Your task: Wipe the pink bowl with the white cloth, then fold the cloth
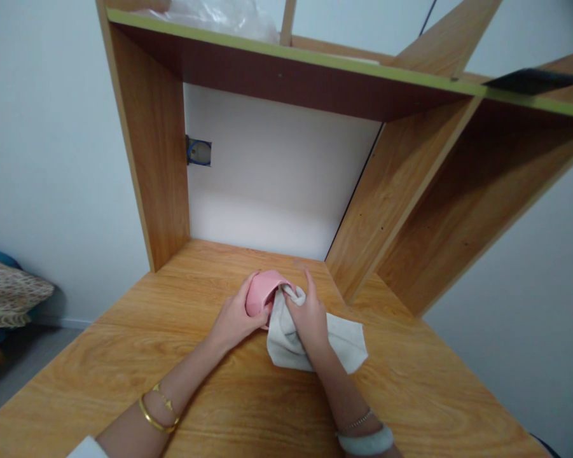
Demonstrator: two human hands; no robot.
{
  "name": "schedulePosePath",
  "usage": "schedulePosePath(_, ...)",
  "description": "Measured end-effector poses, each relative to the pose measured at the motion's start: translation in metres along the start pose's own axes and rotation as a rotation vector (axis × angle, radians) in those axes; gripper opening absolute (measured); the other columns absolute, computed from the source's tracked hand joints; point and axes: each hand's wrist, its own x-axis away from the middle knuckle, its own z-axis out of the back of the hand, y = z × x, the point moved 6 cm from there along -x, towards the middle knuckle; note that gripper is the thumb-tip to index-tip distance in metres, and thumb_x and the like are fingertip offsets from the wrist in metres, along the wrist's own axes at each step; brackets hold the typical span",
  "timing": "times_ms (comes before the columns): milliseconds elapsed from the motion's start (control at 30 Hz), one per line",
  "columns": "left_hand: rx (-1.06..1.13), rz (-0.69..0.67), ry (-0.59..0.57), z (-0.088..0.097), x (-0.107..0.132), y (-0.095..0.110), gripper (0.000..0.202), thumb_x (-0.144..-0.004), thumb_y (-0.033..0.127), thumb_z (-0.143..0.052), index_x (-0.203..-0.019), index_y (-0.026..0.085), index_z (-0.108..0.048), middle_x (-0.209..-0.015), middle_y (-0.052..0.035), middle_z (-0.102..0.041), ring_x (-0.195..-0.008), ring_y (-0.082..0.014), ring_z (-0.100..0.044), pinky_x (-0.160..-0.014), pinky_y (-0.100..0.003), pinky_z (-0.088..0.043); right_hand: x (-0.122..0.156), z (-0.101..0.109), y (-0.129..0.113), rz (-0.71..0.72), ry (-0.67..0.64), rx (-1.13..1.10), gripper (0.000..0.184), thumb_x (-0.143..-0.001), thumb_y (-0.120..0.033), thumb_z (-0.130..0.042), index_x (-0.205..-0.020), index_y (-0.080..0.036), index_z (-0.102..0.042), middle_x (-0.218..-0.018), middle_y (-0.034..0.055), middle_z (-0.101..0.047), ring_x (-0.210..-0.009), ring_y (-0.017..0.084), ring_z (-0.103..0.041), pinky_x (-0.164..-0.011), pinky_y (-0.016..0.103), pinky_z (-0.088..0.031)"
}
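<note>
A pink bowl-like vessel (266, 288), tilted on its side with its opening toward the right, is gripped by my left hand (237, 316). The fingers wrap behind it and the thumb sits at the rim. My right hand (310, 316) pinches a pale grey cloth (286, 343), with part of it pushed against the vessel's rim and opening. The index finger of that hand points up and away. The rest of the cloth hangs over the wrist's far side onto the desk. What lies inside the vessel is mostly hidden.
Both hands are above a wood-grain desk (210, 394). A shelf unit with a green-edged board (315, 62) rises behind, holding clear plastic (219, 18) and a dark flat object (531, 81). An open wall socket box (200, 152) shows at the back. A patterned cloth (12, 289) lies at left.
</note>
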Motion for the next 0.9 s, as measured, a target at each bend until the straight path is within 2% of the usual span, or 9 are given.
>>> schedulePosePath(100,-0.065,-0.006,-0.055,0.000,0.001,0.001,0.065,-0.069,0.031,-0.056,-0.131,0.022,-0.036,-0.113,-0.0058,-0.060,-0.097,-0.0227,-0.059,-0.085,-0.033,-0.045,0.001,0.006,-0.005,0.062,-0.033,0.188,0.066,-0.075,-0.032,-0.054,-0.135,-0.019,-0.030,-0.077,0.0061,-0.067,-0.062,0.022,-0.062,-0.056,0.026,-0.040)
schedulePosePath(167,-0.081,-0.028,-0.101,-0.001,0.002,0.002,0.065,-0.068,0.030,-0.058,-0.130,0.023,-0.039,-0.112,-0.0047,-0.061,-0.094,-0.0222,-0.060,-0.083,-0.032,-0.046,0.002,0.004,-0.006,0.097,-0.073,0.212,0.068,-0.075,-0.030,-0.054,-0.136,-0.019,-0.027,-0.074,0.0049,-0.067,-0.062,0.021,-0.062,-0.056,0.026,-0.040)
schedulePosePath(300,-0.113,-0.030,-0.111,-0.001,0.002,0.001,0.063,-0.072,0.037,-0.056,-0.130,0.023,-0.038,-0.114,-0.0067,-0.060,-0.098,-0.0238,-0.058,-0.085,-0.035,-0.045,0.004,-0.006,-0.002,0.092,-0.135,0.047,0.063,-0.078,-0.026,-0.047,-0.136,-0.016,-0.026,-0.088,0.0087,-0.067,-0.075,0.022,-0.063,-0.062,0.027,-0.043)
schedulePosePath(433,-0.041,-0.032,-0.047,-0.001,0.000,0.000,0.075,-0.074,0.045,-0.056,-0.136,0.020,-0.024,-0.123,-0.0106,-0.052,-0.108,-0.0254,-0.052,-0.091,-0.039,-0.041,0.003,-0.010,0.006,0.014,-0.052,-0.179,0.056,-0.080,-0.027,-0.041,-0.133,-0.011,-0.032,-0.106,0.0137,-0.062,-0.090,0.022,-0.060,-0.073,0.030,-0.045)
schedulePosePath(533,0.085,-0.088,-0.035,-0.007,0.002,0.003,0.078,-0.073,0.042,-0.058,-0.136,0.017,-0.020,-0.130,-0.0127,-0.044,-0.113,-0.0233,-0.048,-0.093,-0.035,-0.040,0.002,-0.015,0.010,-0.030,-0.004,-0.315,0.049,-0.081,-0.029,-0.038,-0.125,-0.008,-0.042,-0.108,0.0144,-0.061,-0.098,0.022,-0.057,-0.080,0.031,-0.044)
schedulePosePath(600,0.137,-0.084,-0.031,-0.010,0.003,0.003,0.073,-0.075,0.038,-0.056,-0.135,0.016,-0.022,-0.127,-0.0124,-0.047,-0.106,-0.0211,-0.053,-0.087,-0.031,-0.044,0.001,-0.017,0.009,-0.029,-0.011,-0.330,0.048,-0.080,-0.030,-0.040,-0.122,-0.008,-0.045,-0.108,0.0139,-0.061,-0.099,0.022,-0.057,-0.081,0.031,-0.043)
schedulePosePath(700,0.077,-0.013,-0.012,-0.007,0.002,-0.001,0.067,-0.075,0.037,-0.054,-0.133,0.017,-0.028,-0.115,-0.0101,-0.057,-0.093,-0.0206,-0.059,-0.079,-0.031,-0.048,0.001,-0.011,0.005,-0.029,-0.018,-0.187,0.058,-0.077,-0.033,-0.047,-0.129,-0.009,-0.037,-0.095,0.0126,-0.065,-0.085,0.023,-0.061,-0.070,0.030,-0.045)
schedulePosePath(800,-0.084,0.026,-0.007,0.000,0.001,-0.002,0.064,-0.073,0.037,-0.055,-0.131,0.020,-0.035,-0.112,-0.0082,-0.060,-0.095,-0.0238,-0.059,-0.081,-0.034,-0.047,-0.001,0.002,0.001,-0.008,-0.017,0.060,0.065,-0.076,-0.035,-0.051,-0.135,-0.014,-0.030,-0.076,0.0077,-0.066,-0.065,0.023,-0.062,-0.057,0.028,-0.042)
schedulePosePath(900,-0.195,0.037,-0.063,0.001,0.001,0.001,0.063,-0.069,0.034,-0.057,-0.129,0.024,-0.039,-0.110,-0.0063,-0.062,-0.091,-0.0251,-0.061,-0.079,-0.035,-0.047,-0.001,0.006,-0.003,0.061,-0.038,0.211,0.065,-0.077,-0.035,-0.052,-0.135,-0.020,-0.029,-0.071,0.0046,-0.066,-0.061,0.022,-0.062,-0.056,0.027,-0.040)
